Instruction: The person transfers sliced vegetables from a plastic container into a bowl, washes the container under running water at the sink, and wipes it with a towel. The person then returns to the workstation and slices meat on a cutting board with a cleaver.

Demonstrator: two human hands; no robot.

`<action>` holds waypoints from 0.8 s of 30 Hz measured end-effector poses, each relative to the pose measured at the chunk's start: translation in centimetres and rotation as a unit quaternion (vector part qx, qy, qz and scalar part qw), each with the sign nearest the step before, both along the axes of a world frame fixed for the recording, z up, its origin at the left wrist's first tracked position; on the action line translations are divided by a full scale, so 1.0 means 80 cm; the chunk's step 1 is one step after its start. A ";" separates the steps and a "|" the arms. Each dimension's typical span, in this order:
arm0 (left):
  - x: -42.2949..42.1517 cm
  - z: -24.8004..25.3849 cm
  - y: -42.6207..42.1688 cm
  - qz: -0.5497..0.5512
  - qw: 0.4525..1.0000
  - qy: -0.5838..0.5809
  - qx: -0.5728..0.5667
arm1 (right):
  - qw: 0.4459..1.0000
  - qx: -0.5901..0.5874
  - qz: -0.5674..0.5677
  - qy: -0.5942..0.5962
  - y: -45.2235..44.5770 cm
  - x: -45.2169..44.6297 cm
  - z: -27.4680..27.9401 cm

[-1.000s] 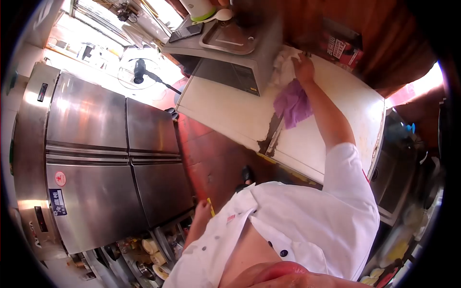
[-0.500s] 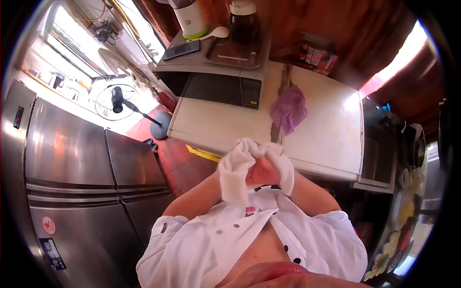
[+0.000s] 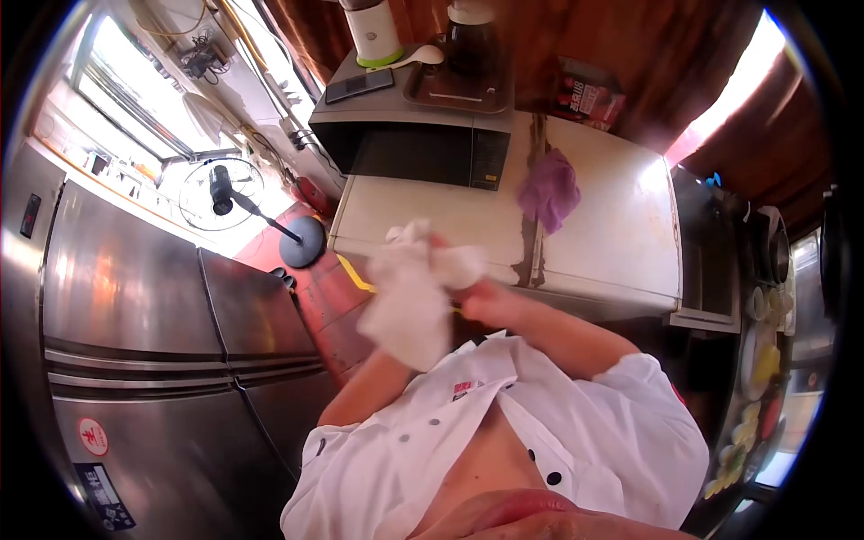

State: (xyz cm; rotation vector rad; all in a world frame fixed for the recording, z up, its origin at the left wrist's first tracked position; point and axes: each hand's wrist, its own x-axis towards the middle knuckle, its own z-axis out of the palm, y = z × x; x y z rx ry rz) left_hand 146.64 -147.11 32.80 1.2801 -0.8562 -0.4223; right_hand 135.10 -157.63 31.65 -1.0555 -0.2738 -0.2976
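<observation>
A white towel (image 3: 409,306), bunched and smeared by motion, covers my left hand and part of its wrist. Below the towel my left forearm (image 3: 371,391) comes out. From the right, my right hand (image 3: 481,301) grips the same towel, its fingers partly under the cloth. Both hands are close together in front of my chest, by the near edge of the white worktop (image 3: 432,220). The fingers of the left hand are hidden by the cloth.
A purple cloth (image 3: 549,191) lies on the worktop beside a microwave (image 3: 414,153). On the microwave are a phone (image 3: 360,85), a white spoon (image 3: 418,57) and a metal tray (image 3: 459,90). Steel fridges (image 3: 135,279) stand left, with a fan (image 3: 301,241) behind.
Both hands have moved left with the towel. The towel now lies over my left hand, and my right hand has come across to it. The view has shifted slightly.
</observation>
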 end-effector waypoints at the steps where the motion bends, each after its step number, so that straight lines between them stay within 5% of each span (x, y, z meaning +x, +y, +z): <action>1: -0.018 -0.011 -0.009 0.065 0.987 -0.135 0.061 | 0.998 -0.056 -0.008 0.012 0.010 0.013 0.009; 2: -0.027 -0.022 -0.009 0.095 0.974 -0.182 0.092 | 0.993 -0.111 -0.015 0.024 0.022 0.022 0.023; 4: -0.025 -0.036 -0.003 0.118 0.963 -0.209 0.122 | 0.993 -0.044 -0.099 0.039 0.032 0.039 0.029; 8: -0.033 -0.065 0.011 0.093 0.930 -0.302 0.189 | 0.899 0.257 -0.207 0.287 0.049 0.039 0.001; 10: -0.027 -0.094 0.043 -0.002 0.897 -0.414 0.157 | 0.853 0.321 -0.260 0.319 0.028 0.035 -0.003; 14: -0.042 -0.113 0.063 -0.126 0.877 -0.442 0.138 | 0.829 0.368 -0.350 0.235 -0.025 0.012 0.002; 16: -0.047 -0.138 0.064 -0.264 0.845 -0.387 0.257 | 0.887 0.201 -0.386 0.157 -0.040 -0.010 0.016; 17: -0.043 -0.161 0.057 -0.288 0.784 -0.475 0.278 | 0.906 0.092 -0.373 0.180 -0.031 -0.025 0.033; 18: -0.035 -0.169 0.044 -0.294 0.783 -0.471 0.281 | 0.909 -0.002 -0.349 0.230 -0.020 -0.025 0.014; 20: -0.021 -0.164 0.016 -0.390 0.771 -0.429 0.265 | 0.875 -0.322 -0.291 0.216 0.016 -0.026 -0.019; 22: -0.037 -0.123 -0.001 -0.417 0.752 -0.413 0.300 | 0.776 -0.528 -0.205 0.277 0.008 -0.049 -0.007; 24: -0.070 -0.031 -0.024 -0.394 0.724 -0.422 0.378 | 0.778 -0.515 -0.267 0.241 -0.029 -0.075 -0.033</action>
